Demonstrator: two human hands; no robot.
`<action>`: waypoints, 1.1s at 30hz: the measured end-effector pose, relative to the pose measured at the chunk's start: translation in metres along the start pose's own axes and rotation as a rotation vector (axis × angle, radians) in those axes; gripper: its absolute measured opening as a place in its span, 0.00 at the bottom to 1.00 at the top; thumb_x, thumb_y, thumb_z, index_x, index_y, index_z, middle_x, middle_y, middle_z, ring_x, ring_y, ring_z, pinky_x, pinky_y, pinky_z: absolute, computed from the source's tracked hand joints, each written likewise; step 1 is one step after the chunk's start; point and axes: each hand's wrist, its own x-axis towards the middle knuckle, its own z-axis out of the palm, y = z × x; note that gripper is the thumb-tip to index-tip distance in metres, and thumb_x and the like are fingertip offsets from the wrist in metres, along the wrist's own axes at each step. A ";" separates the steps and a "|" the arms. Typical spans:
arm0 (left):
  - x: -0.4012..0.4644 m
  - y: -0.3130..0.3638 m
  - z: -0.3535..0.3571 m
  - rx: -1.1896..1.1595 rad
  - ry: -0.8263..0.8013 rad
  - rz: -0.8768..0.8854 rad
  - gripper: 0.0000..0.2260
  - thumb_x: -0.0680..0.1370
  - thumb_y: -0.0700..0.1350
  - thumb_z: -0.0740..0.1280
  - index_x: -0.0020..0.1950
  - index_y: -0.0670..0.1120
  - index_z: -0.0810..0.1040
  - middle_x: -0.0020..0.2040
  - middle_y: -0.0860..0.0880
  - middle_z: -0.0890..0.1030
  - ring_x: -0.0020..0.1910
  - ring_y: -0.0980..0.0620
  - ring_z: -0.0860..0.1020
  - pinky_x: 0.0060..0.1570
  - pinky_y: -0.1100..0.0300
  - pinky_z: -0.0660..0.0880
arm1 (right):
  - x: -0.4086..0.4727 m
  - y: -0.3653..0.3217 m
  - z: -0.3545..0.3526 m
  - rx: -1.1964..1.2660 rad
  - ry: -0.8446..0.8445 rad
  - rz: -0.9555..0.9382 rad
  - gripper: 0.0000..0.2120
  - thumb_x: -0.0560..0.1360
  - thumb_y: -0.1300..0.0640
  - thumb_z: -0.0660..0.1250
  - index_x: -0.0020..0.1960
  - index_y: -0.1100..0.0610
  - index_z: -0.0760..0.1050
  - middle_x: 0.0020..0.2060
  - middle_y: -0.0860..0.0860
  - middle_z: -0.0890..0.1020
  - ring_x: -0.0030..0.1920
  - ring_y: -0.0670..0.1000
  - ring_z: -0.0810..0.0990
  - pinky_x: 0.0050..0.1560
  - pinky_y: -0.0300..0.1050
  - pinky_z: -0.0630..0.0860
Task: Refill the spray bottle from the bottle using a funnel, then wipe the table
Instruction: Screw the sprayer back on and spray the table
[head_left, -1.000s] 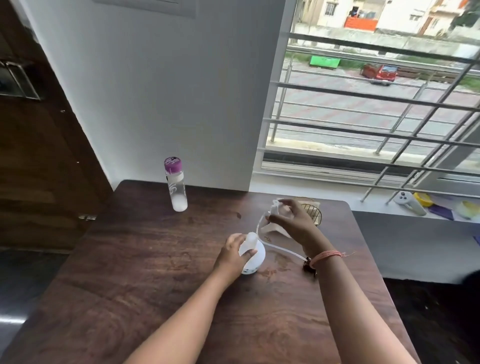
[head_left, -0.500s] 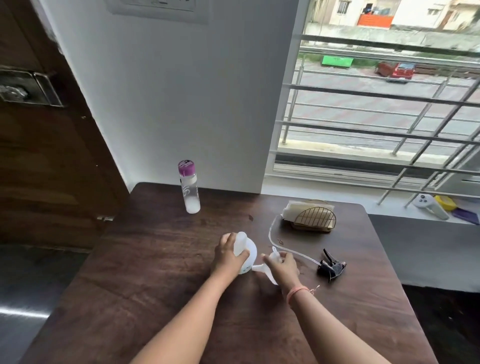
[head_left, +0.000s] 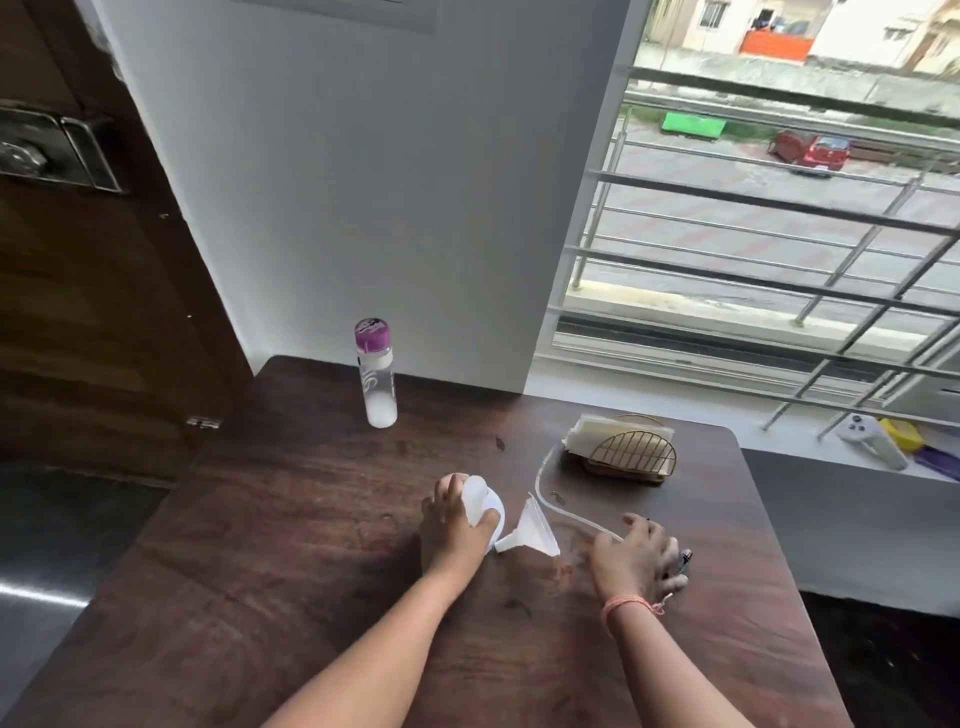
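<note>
Mid-table, the left hand (head_left: 457, 525) grips the opened white spray bottle (head_left: 485, 512), the right hand (head_left: 636, 558) covers its detached sprayer head (head_left: 683, 561), the funnel (head_left: 532, 530) lies unused between, and the purple-capped bottle (head_left: 375, 371) waits capped at the far edge.

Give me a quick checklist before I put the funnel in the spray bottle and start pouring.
1. Spray bottle steadied: ok, the left hand grips it on the table.
2. Spray head off the bottle: ok, it lies on the table with its tube, under the right hand.
3. Funnel seated in the neck: not ok, it lies on its side beside the spray bottle.
4. Right hand free for the funnel: not ok, it rests on the spray head.
5. Water bottle open: not ok, its purple cap is on.
6. Napkins ready for wiping: ok, in the holder.
</note>
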 end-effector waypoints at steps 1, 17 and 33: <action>0.001 0.000 0.000 -0.001 0.007 0.003 0.21 0.70 0.55 0.64 0.60 0.48 0.73 0.62 0.50 0.71 0.57 0.45 0.72 0.58 0.55 0.69 | 0.001 0.004 0.004 -0.015 -0.028 -0.007 0.15 0.72 0.54 0.66 0.59 0.51 0.75 0.66 0.53 0.70 0.73 0.55 0.55 0.70 0.66 0.46; 0.017 0.001 -0.023 -0.215 -0.137 0.056 0.33 0.58 0.67 0.62 0.59 0.55 0.75 0.61 0.59 0.70 0.65 0.54 0.69 0.68 0.56 0.63 | 0.001 -0.042 -0.008 0.230 -0.030 -0.199 0.08 0.77 0.40 0.61 0.46 0.40 0.78 0.42 0.44 0.82 0.49 0.53 0.76 0.53 0.49 0.61; 0.057 0.049 -0.085 -0.344 0.181 0.431 0.33 0.73 0.41 0.73 0.74 0.58 0.63 0.70 0.53 0.65 0.69 0.61 0.66 0.65 0.73 0.64 | -0.004 -0.147 -0.099 0.131 -1.201 -0.527 0.09 0.78 0.64 0.63 0.54 0.60 0.80 0.28 0.56 0.76 0.26 0.52 0.73 0.32 0.43 0.75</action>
